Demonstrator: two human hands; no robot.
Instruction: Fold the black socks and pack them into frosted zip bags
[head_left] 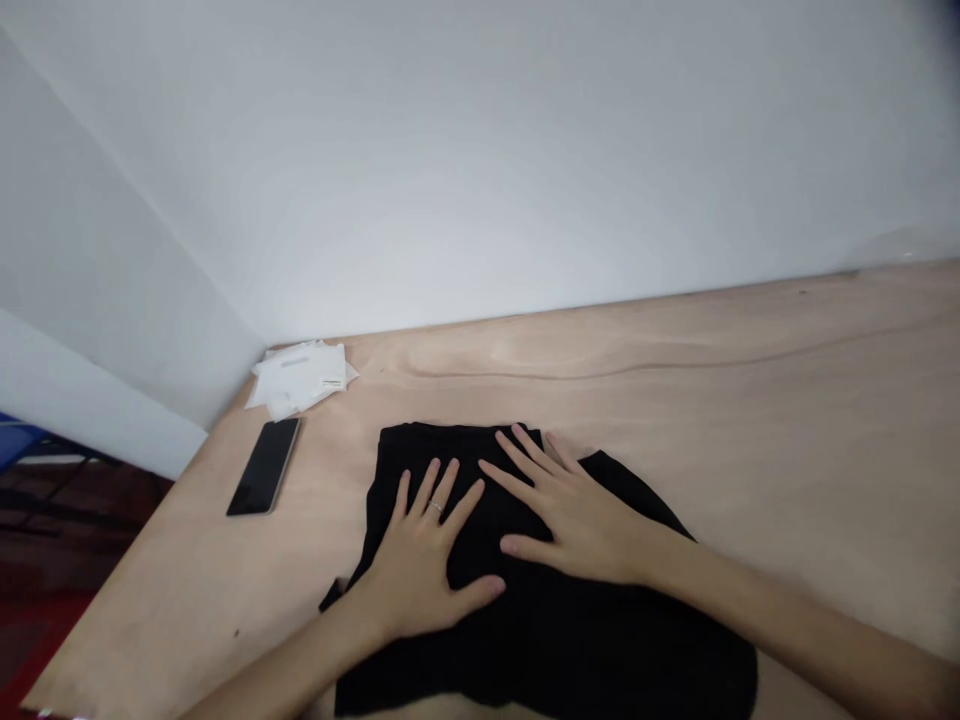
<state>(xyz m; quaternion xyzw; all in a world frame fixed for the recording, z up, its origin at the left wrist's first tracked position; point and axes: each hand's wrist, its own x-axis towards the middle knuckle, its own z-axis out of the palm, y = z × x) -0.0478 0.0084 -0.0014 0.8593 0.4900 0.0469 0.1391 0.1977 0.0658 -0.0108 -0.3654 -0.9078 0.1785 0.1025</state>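
A black cloth garment (pixel 555 640) lies spread on the wooden table in front of me; its exact kind I cannot make out. My left hand (pixel 424 560) rests flat on its left part, fingers spread, with a ring on one finger. Beside it, my right hand (pixel 566 510) also lies flat on the cloth, fingers apart and pointing up and to the left, near the garment's far edge. Neither hand grips the fabric. Both forearms cover parts of the garment, and its near edge reaches the bottom of the view.
On the left of the wooden table (pixel 750 430) lies a dark smartphone (pixel 264 468). Behind it is a loose pile of white paper-like packets (pixel 301 378) at the corner. A white wall (pixel 525 180) borders the far side. The table's left edge drops to a dark floor.
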